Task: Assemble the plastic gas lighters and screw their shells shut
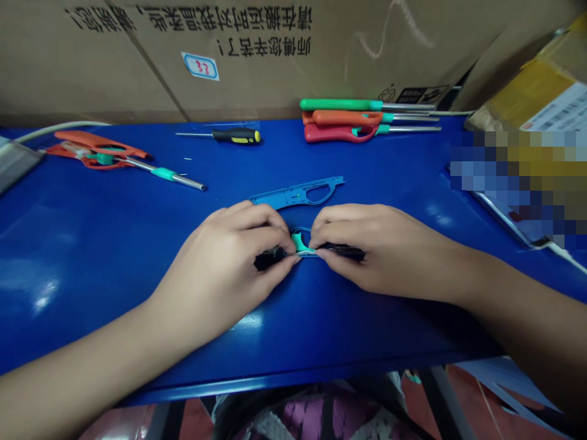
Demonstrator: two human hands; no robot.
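Observation:
Near the middle of the blue table, my left hand (243, 250) and my right hand (367, 244) meet over a blue lighter shell half (308, 255). A green trigger piece (299, 242) shows in the gap between the fingertips, with a thin pale wire beside it. Both hands have thumb and fingers pinched on this assembly, left and right of the green piece; the rest of it is hidden by the hands. Just beyond them lies another blue shell half (293, 194) with its inner side up, its left end behind my left hand.
A screwdriver (236, 135) lies at the back. An opened orange lighter (103, 151) is at the left, several whole lighters (342, 118) at the back right. Cardboard (257, 73) stands behind. A phone-like device (509, 214) and a taped box (545, 79) are at the right.

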